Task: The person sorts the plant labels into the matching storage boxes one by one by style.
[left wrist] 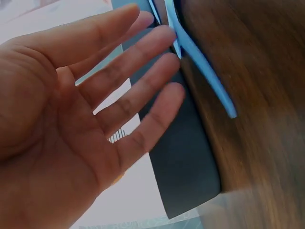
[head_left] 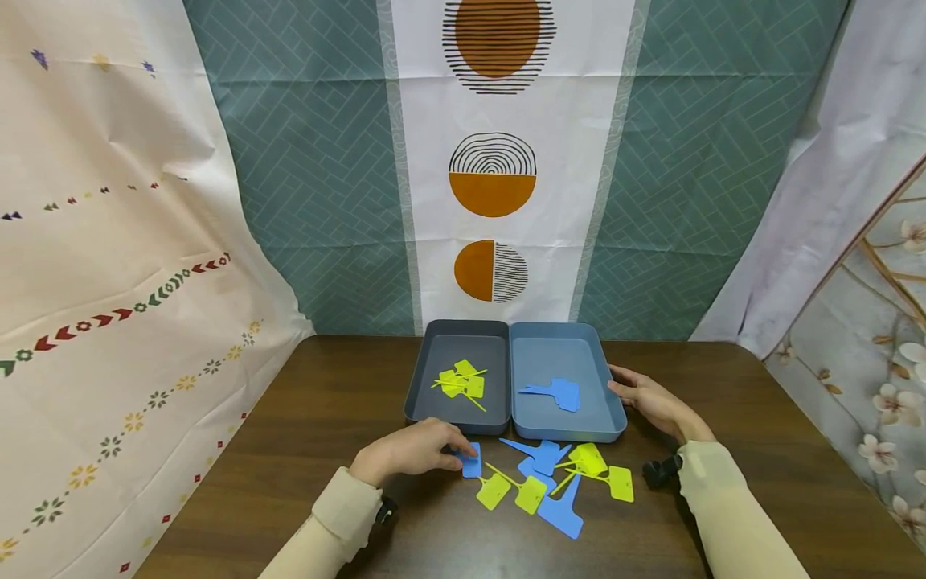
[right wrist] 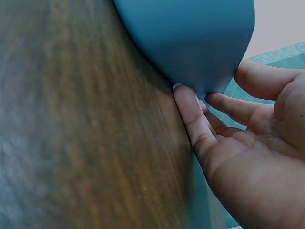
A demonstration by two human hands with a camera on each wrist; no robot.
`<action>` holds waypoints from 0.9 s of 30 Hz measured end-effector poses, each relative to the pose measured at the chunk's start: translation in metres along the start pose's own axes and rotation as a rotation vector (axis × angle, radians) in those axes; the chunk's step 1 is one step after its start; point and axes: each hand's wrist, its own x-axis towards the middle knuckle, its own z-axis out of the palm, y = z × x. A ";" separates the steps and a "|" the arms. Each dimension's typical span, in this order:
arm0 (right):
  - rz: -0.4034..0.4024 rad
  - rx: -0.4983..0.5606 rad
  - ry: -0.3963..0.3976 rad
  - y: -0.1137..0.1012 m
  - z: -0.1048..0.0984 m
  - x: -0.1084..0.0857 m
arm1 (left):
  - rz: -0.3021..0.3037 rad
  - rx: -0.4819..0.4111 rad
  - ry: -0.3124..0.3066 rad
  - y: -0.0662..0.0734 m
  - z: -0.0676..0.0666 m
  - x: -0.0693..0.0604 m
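Note:
My left hand (head_left: 408,449) hovers at the near edge of the dark grey tray (head_left: 422,378), fingertips over a blue T-shaped plant label (head_left: 473,466). In the left wrist view its fingers are loosely extended, with that label (left wrist: 205,67) beyond the fingertips. My right hand (head_left: 651,402) touches the blue-grey tray (head_left: 564,354) at its right side. In the right wrist view, thumb and fingertips rest against the tray's outer wall (right wrist: 190,43). Several yellow labels (head_left: 463,379) lie in the grey tray, blue ones (head_left: 564,394) in the blue-grey tray.
In front of the trays, blue labels (head_left: 560,511) and yellow labels (head_left: 531,494) lie mixed and partly overlapping on the brown wooden table (head_left: 347,378). The trays stand side by side near a patterned cloth backdrop (head_left: 325,201).

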 end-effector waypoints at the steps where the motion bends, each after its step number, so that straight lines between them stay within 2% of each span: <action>1: 0.001 0.001 0.002 0.000 0.000 0.000 | 0.000 -0.005 0.007 0.001 0.000 0.000; 4: 0.006 0.001 0.006 0.000 -0.001 0.000 | -0.012 -0.005 0.023 0.004 0.003 0.001; 10: 0.014 -0.001 0.010 0.000 0.000 0.000 | -0.086 0.066 0.039 0.011 0.014 0.001; 16: 0.007 -0.010 0.014 -0.001 0.000 -0.001 | -0.097 0.179 0.076 0.017 0.021 0.002; 19: 0.007 -0.008 0.014 -0.001 0.001 -0.001 | -0.097 0.201 0.102 0.018 0.023 0.004; 23: 0.010 0.004 0.013 -0.001 0.001 -0.001 | -0.080 0.178 0.146 0.019 0.023 0.006; 27: 0.006 0.004 0.010 -0.002 0.000 -0.002 | -0.037 0.080 0.185 0.016 0.021 0.007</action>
